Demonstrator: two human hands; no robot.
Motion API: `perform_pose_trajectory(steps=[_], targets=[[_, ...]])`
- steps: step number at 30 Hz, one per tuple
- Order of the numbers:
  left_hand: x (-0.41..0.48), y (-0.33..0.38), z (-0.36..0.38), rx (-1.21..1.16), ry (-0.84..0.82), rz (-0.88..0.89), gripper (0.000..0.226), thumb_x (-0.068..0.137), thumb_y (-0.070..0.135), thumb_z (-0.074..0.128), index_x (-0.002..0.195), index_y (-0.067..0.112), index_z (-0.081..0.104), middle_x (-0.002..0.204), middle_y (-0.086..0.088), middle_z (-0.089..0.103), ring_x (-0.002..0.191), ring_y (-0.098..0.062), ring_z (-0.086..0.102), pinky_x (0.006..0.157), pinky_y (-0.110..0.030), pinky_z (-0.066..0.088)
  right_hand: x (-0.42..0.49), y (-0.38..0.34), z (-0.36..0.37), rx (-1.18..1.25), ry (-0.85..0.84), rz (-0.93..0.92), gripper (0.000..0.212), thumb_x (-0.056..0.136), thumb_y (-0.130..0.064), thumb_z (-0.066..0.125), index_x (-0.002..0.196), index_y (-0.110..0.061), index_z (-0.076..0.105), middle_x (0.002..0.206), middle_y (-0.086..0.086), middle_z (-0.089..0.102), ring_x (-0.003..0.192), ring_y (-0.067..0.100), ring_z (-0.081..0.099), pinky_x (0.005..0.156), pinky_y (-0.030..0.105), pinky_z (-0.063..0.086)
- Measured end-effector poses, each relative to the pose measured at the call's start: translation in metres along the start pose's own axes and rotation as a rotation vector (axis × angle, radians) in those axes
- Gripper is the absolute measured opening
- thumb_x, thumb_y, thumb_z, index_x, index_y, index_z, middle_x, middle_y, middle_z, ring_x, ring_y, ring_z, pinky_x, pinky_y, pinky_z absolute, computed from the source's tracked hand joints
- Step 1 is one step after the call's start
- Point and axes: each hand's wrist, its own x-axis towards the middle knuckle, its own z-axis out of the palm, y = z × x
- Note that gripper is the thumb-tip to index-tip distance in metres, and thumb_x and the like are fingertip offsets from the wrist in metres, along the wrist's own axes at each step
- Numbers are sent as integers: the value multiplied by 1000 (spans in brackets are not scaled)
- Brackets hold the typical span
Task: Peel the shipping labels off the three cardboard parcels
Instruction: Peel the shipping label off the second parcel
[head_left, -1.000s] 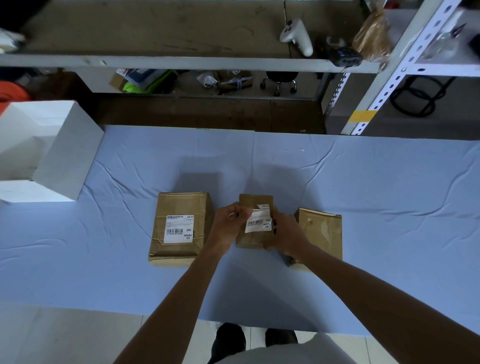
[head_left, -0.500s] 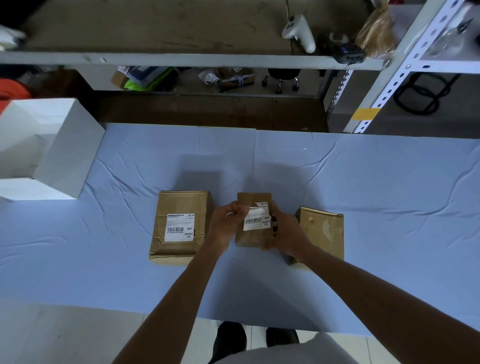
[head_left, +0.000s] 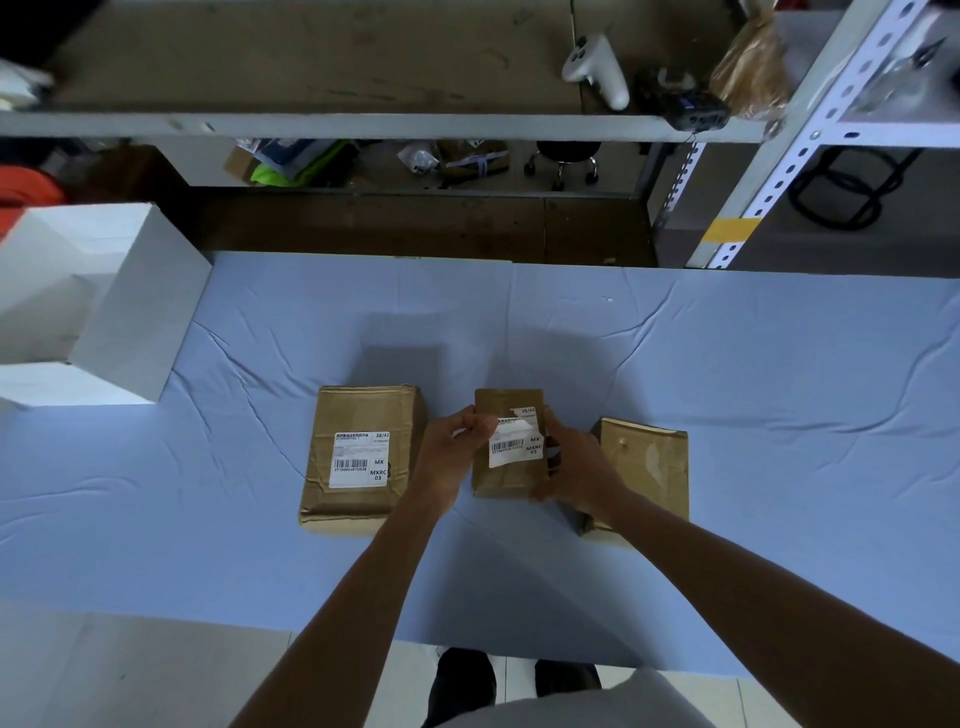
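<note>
Head view — left hand pinches label, right hand grips middle parcel.

Views: one, a wide-angle camera worn on the person's head.
Position: above the near edge of the table, over the person's own shoes.
Facing: forward and steeply down, toward the far shelf.
Nearness: close; both forearms enter from the bottom edge, and the left hand and right hand meet mid-frame at the middle parcel and its label.
Coverage: near floor to far shelf; white box at left, rack upright at far right.
Lens: straight edges bow toward the borders.
</note>
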Motion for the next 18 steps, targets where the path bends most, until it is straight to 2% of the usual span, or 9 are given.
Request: perform_pose_trajectory(steps=[3, 5, 8, 10, 12, 15, 16, 18], targets=[[-1, 1, -1, -27, 7, -25, 19, 90, 9, 59, 101, -4, 68, 85, -6, 72, 76, -13, 70, 71, -25, 57, 0, 1, 0, -7, 11, -15, 107, 55, 1, 85, 145, -20, 31, 117, 4, 67, 101, 16, 65, 72, 16, 48], [-1, 2, 0, 9, -1, -16, 19, 90, 9, 58, 100, -5, 67, 85, -7, 71, 76, -13, 70, 67, -24, 55, 1, 2, 1, -8, 20, -35, 105, 55, -2, 86, 143, -21, 33, 114, 3, 68, 102, 19, 66, 73, 18, 50], [-3, 2, 3, 68, -18, 15, 17, 88, 3, 59, 96, -12, 63, 84, -4, 69, 76, -13, 68, 63, -20, 52, 1, 1, 2, -35, 23, -44, 104, 55, -4, 87, 143, -20, 33, 114, 3, 69, 101, 19, 66, 71, 13, 47], [-5, 2, 3, 63, -21, 25, 15, 87, 2, 60, 95, -10, 63, 81, -2, 69, 72, -9, 68, 62, -19, 51, 2, 1, 2, -47, 22, -45, 105, 54, -2, 87, 143, -18, 33, 114, 5, 68, 103, 20, 66, 65, 5, 43], [-6, 3, 2, 55, -16, 16, 17, 87, 3, 60, 98, -10, 63, 82, -6, 70, 72, -10, 68, 61, -19, 52, 2, 1, 2, -62, 25, -47, 108, 55, -1, 86, 145, -16, 29, 117, 6, 67, 107, 21, 64, 66, 3, 40], [-5, 3, 0, 67, -17, 8, 12, 88, 5, 61, 94, -3, 66, 90, -11, 69, 81, -19, 67, 66, -24, 52, 4, 1, 3, -104, 16, -52, 112, 56, -4, 86, 147, -15, 23, 119, 7, 66, 109, 22, 63, 76, 14, 43], [-5, 4, 0, 74, -26, 11, 7, 88, 5, 60, 88, 2, 67, 89, -11, 69, 82, -20, 66, 68, -25, 51, 6, 2, 4, -114, 14, -51, 113, 56, -5, 87, 147, -15, 22, 118, 7, 66, 108, 23, 64, 79, 18, 46], [-6, 7, -2, 94, -41, 11, 13, 88, 4, 60, 78, 10, 65, 86, -8, 68, 80, -17, 65, 67, -23, 50, 9, 6, 6, -146, 12, -45, 117, 55, -7, 87, 148, -16, 18, 117, 8, 67, 107, 25, 64, 85, 28, 51]])
